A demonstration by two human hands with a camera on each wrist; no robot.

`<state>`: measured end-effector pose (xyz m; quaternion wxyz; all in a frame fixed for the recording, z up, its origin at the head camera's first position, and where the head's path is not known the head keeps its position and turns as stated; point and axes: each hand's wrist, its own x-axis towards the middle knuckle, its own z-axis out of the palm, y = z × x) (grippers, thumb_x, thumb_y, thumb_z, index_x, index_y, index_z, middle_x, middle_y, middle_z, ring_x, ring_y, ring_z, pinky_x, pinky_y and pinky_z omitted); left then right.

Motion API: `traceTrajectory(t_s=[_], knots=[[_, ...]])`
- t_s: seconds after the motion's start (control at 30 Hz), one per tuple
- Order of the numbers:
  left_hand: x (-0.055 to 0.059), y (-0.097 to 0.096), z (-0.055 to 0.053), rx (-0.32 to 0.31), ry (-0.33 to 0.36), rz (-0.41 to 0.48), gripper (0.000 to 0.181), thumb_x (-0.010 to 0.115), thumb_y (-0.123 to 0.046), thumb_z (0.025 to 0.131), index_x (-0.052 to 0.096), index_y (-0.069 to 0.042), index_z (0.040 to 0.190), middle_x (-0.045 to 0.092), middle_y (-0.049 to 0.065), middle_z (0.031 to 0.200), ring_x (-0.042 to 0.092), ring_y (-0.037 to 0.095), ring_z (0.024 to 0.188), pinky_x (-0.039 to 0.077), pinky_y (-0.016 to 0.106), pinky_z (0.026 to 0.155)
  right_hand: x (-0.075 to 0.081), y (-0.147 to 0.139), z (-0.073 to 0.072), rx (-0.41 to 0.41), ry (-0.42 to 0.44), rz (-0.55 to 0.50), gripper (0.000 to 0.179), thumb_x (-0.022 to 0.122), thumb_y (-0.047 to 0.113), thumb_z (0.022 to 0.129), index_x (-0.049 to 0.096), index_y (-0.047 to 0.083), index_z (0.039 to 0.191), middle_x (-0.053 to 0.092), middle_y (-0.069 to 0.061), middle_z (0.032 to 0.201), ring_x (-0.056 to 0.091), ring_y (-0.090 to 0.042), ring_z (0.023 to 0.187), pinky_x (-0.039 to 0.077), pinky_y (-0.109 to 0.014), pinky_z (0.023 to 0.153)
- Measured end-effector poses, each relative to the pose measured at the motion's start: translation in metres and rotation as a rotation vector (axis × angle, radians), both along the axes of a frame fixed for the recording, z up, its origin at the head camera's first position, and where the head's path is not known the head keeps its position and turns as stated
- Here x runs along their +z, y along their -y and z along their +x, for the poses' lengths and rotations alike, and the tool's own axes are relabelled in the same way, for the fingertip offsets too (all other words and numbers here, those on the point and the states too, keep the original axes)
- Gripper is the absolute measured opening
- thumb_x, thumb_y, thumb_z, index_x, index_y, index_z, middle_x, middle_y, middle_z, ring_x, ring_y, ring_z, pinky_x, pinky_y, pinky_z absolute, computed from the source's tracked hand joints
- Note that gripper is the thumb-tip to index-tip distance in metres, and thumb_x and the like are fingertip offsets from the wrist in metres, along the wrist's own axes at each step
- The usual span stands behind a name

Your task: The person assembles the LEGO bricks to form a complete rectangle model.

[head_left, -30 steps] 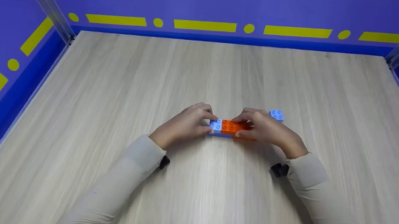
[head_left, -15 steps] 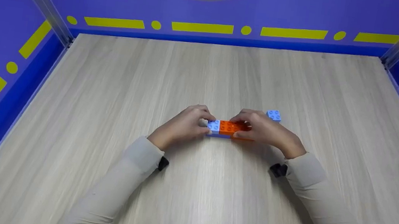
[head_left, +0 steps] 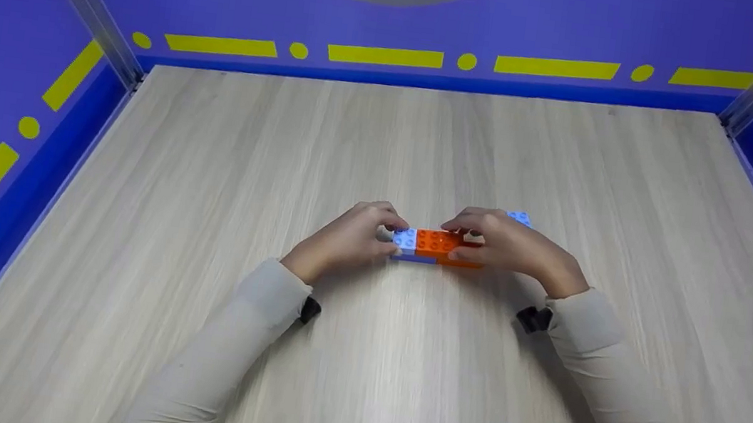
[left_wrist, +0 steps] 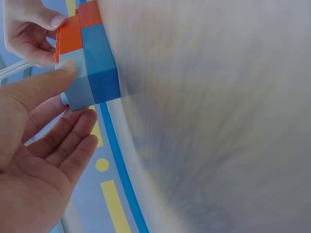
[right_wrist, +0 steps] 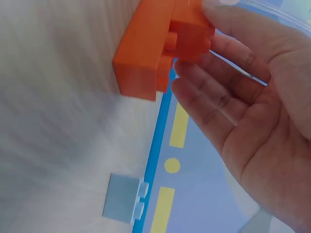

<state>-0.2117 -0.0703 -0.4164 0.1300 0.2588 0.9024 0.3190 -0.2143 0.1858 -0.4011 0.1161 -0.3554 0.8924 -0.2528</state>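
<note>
Toy building bricks are stacked two layers high on the table. A light blue brick (left_wrist: 79,87) and an upper orange brick (head_left: 431,243) sit side by side on top. Beneath them are a darker blue brick (left_wrist: 101,63) and a lower orange brick (right_wrist: 140,58), whose studs show at its right end. My left hand (head_left: 346,240) pinches the light blue brick, thumb on the near side, a fingertip at the far side. With thumb and fingers my right hand (head_left: 515,249) holds the upper orange brick; its far-side contact is partly hidden.
A loose light blue brick (right_wrist: 121,198) lies behind my right hand, partly covered by it in the head view. The wood-grain table (head_left: 268,155) is bounded by blue walls (head_left: 385,26) with yellow markings at the back and sides.
My right hand has shifted slightly right along the upper orange brick and now covers more of the loose brick. The left hand and the stack stay nearly in place; the head view moved slightly.
</note>
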Motion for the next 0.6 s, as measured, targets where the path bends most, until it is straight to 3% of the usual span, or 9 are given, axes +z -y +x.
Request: traceTrajectory(t_s=[0.37,0.6], knots=[[-0.001,0.000,0.001,0.018,0.024,-0.002,0.033,0.071,-0.012,0.086,0.068,-0.009,0.119,0.063,0.002,0.114,0.055,0.016,0.102,0.049,0.029,0.092,0.005,-0.020,-0.005,-0.129,0.043,0.019,0.039,0.069,0.018,0.089,0.063,0.003,0.125,0.063,-0.014,0.122,0.058,-0.031,0.109,0.050,-0.048,0.094],[0.000,-0.001,0.001,0.022,0.032,-0.010,0.033,0.070,-0.013,0.087,0.068,-0.010,0.120,0.062,0.001,0.115,0.054,0.015,0.103,0.049,0.029,0.092,0.003,-0.038,-0.010,-0.158,-0.018,0.010,0.040,0.069,0.014,0.088,0.062,-0.001,0.124,0.063,-0.016,0.123,0.058,-0.033,0.109,0.048,-0.050,0.094]])
